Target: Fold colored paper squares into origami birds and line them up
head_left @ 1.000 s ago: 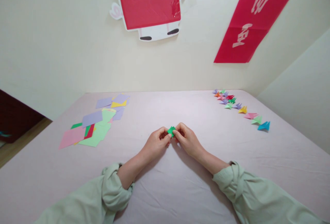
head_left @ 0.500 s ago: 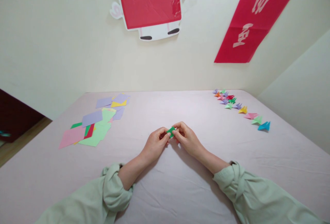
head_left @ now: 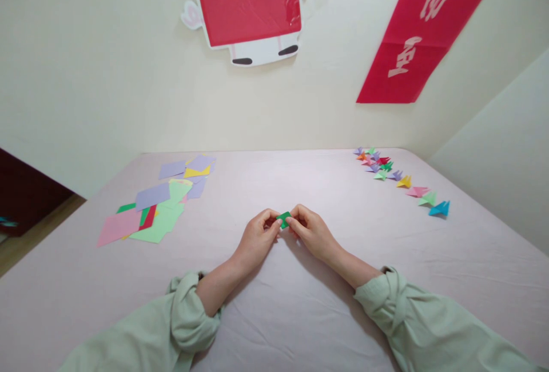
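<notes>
A small piece of folded green paper (head_left: 283, 219) is held up between my two hands, near the middle of the table. My left hand (head_left: 259, 235) pinches its left side between thumb and fingers. On its right side my right hand (head_left: 311, 231) does the same, thumb toward me. Both hands are closed, and the fingertips behind the paper are hidden. The fold pattern is too small to make out.
On the left of the pale cloth-covered table (head_left: 266, 315) lie overlapping sheets of coloured paper (head_left: 153, 196). Along the right side runs a line of several small folded paper figures (head_left: 405, 182), the nearest one blue (head_left: 440, 208). A wall with red decorations (head_left: 251, 0) rises behind.
The green paper has turned slightly in my fingers and shows a somewhat different outline. Both hands stay almost in the same place.
</notes>
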`<action>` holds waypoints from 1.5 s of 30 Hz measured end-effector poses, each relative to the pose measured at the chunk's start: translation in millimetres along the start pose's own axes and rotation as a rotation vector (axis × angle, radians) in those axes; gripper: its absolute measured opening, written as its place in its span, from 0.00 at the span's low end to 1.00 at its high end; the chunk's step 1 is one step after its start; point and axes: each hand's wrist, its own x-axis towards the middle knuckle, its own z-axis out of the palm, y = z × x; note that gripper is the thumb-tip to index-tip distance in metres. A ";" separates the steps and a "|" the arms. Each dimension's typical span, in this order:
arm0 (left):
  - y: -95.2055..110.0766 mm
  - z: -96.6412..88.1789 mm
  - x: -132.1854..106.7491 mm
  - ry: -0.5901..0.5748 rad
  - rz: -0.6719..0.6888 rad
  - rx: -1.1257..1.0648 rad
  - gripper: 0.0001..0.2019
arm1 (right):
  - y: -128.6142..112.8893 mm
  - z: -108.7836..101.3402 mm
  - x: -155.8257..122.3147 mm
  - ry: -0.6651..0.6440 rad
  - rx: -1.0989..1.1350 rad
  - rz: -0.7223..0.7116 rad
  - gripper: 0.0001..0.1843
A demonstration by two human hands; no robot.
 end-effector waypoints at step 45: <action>-2.8 -6.7 5.3 0.129 0.207 0.576 0.04 | -3.8 1.1 -4.0 0.045 -0.438 -0.018 0.05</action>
